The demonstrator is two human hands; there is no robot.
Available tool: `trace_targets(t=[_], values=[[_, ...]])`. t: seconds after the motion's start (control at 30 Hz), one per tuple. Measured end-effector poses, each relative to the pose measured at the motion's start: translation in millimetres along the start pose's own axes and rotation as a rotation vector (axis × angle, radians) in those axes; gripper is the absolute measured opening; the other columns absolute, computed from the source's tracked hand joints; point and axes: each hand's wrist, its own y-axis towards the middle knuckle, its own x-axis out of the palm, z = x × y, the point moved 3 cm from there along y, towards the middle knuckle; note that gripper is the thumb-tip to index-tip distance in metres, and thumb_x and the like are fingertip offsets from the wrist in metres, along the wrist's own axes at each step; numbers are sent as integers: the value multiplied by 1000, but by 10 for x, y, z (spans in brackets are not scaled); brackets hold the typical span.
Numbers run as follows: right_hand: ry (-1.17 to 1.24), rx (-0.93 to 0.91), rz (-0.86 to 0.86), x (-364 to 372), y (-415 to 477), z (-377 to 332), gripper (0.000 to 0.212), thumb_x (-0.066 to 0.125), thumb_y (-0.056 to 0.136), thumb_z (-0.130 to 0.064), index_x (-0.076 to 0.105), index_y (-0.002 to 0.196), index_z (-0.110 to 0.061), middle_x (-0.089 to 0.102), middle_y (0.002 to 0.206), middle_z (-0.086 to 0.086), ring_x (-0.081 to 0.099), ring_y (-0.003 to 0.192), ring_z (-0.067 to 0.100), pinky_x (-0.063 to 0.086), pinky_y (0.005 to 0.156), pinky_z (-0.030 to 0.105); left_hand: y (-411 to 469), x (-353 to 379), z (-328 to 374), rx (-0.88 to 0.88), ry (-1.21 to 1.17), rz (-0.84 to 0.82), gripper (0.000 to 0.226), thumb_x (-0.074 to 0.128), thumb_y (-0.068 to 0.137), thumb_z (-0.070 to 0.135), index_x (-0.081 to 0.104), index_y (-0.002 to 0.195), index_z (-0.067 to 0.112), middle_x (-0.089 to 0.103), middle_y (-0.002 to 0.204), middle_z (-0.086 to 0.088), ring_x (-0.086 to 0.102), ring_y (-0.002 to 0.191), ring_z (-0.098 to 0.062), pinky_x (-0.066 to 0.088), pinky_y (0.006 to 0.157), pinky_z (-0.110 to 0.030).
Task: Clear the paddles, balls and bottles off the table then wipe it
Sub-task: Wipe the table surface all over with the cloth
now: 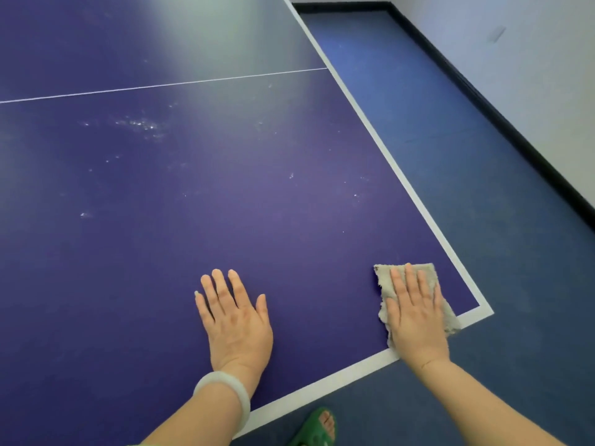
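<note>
Pressing cloth (383,280) under flat, straight-fingered right hand (415,323) at table's (225,204) near right corner; bracing open left hand (238,323) alongside (pale smudges (138,123) farther in, leftward).

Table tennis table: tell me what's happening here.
A person is wiping the table. The right hand presses flat on a grey cloth near the table's near right corner. The left hand rests flat on the bare blue surface beside it, holding nothing. Whitish smudges show farther out on the surface, so that part looks not yet wiped. A green sandal stands on the floor by the table edge.
</note>
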Motion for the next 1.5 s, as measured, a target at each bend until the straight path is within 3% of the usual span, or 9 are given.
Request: trace_targets(t=[0.13, 0.27, 0.43, 0.6, 0.73, 0.87, 1.07, 1.2, 1.5], values=[[95, 254, 18, -20, 16, -558, 56, 17, 103, -39, -1, 152, -20, 5, 164, 10, 2, 151, 31, 0, 120, 53, -9, -5, 20, -9, 21, 11, 65, 25, 99, 41, 27, 150, 0, 23, 156, -25, 11, 148, -39, 11, 120, -55], [56, -247, 51, -14, -258, -1277, 60, 24, 99, -38, 22, 155, -16, 17, 161, 13, 15, 149, 33, 17, 118, 57, -4, 22, 4, -1, -3, 56, 61, 31, 101, 37, 28, 149, 0, 25, 155, -25, 12, 148, -39, 7, 121, -53], [-29, -610, -3, 42, -302, -568, 58, 30, 100, -37, 21, 155, -21, 20, 162, 6, 14, 149, 27, 14, 115, 50, 7, 37, -3, -4, -14, 79, 67, 38, 96, 38, 28, 149, 0, 24, 156, -24, 11, 148, -38, 7, 121, -53], [-50, -44, -42, -15, 392, 583, 58, 4, 99, -33, -4, 156, -23, -5, 164, 4, -5, 151, 23, 1, 120, 48, -3, 13, 12, -18, 22, 62, 69, 30, 95, 42, 26, 151, 2, 21, 157, -22, 9, 148, -36, 4, 121, -51], [117, 371, 21, -83, 543, 414, 57, 21, 104, -37, 7, 157, -22, 2, 164, 5, 0, 151, 26, -2, 120, 51, -3, 2, 24, -18, 19, 72, 68, 31, 95, 41, 27, 150, 2, 22, 157, -22, 10, 148, -36, 5, 121, -51], [82, 34, 89, -59, 235, -420, 58, 22, 100, -38, 26, 154, -17, 20, 161, 12, 20, 148, 33, 9, 119, 57, 4, 10, 20, -24, 24, 73, 66, 27, 97, 41, 28, 150, 2, 21, 157, -21, 9, 148, -36, 6, 121, -51], [19, -381, 37, 91, -150, -281, 56, 14, 104, -41, 16, 156, -20, 11, 164, 5, 8, 151, 28, 14, 116, 55, -10, -10, 33, -23, 5, 74, 72, 19, 94, 46, 29, 150, 2, 22, 157, -22, 10, 148, -36, 4, 122, -50], [-3, -202, -30, 32, -48, 605, 59, 4, 103, -41, 25, 154, -20, 19, 162, 4, 16, 149, 27, 17, 115, 57, -23, -35, 47, -28, -7, 68, 74, 17, 93, 47, 28, 150, 1, 21, 157, -22, 9, 148, -36, 4, 122, -50], [102, -54, -76, -232, 1407, 788, 55, 3, 101, -45, -15, 152, -35, -16, 162, -7, -12, 150, 16, 11, 120, 54, -29, -34, 64, -30, -11, 79, 78, 13, 91, 50, 29, 149, 1, 22, 157, -22, 9, 149, -34, 3, 122, -49]])
